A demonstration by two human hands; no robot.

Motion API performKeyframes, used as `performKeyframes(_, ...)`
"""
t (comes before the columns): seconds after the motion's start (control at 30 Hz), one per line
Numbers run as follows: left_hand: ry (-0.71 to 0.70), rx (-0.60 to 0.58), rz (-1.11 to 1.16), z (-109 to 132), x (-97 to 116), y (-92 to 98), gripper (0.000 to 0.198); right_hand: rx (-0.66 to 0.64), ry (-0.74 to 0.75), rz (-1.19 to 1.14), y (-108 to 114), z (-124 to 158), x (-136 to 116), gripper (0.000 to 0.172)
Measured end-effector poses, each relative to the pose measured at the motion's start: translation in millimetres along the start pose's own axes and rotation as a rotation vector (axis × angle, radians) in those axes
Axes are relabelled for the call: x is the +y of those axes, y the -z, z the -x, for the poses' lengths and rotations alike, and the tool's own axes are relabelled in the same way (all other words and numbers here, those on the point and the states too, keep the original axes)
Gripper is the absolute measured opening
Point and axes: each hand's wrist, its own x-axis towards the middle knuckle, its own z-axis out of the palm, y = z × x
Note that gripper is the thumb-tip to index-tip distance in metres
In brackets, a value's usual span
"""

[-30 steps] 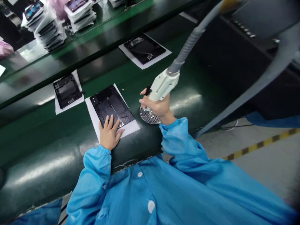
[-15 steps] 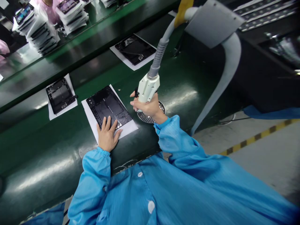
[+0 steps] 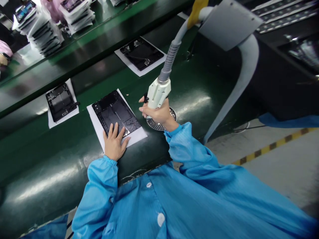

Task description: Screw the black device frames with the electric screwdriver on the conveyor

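Observation:
My left hand (image 3: 114,142) lies flat with its fingers spread on the lower end of an opened black tablet (image 3: 116,111). Bare inner parts and thin cables show inside the tablet. Under it is a white sheet (image 3: 138,135) on the dark green belt. To the right, my right hand (image 3: 159,111) is wrapped round a white air gun (image 3: 159,91). A ribbed grey hose (image 3: 169,59) runs up from its top. Partly behind that hand is a round perforated metal plate (image 3: 152,124). The gun's lower end is mostly hidden by my fingers.
Other opened tablets on white sheets lie at the left (image 3: 61,101) and farther back (image 3: 142,53). Beyond a raised ledge stand stacks of wrapped tablets (image 3: 46,38) and a co-worker's pink sleeve (image 3: 5,48). A grey metal bracket (image 3: 230,23) overhangs the right side.
The two neighbouring tablets have shifted slightly left. A co-worker's wrist with a dark band has come into view at the left edge. Both my hands stay in place.

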Motion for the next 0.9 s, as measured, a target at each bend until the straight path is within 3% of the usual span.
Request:
performKeyframes(0.37,-0.003,0.001,0.005,0,-1,-0.2,0.049,-0.002,-0.008,0.001,-1,0,0,0.020)
performKeyframes(0.63,-0.006,0.026,-0.015,2,0,-3.5,0.050,0.002,0.039,-0.094,-3,3,-23,0.025)
performKeyframes(0.9,0.023,-0.044,-0.062,0,8,-2.8,0.074,-0.218,-0.023,-0.153,-48,21,-26,0.024)
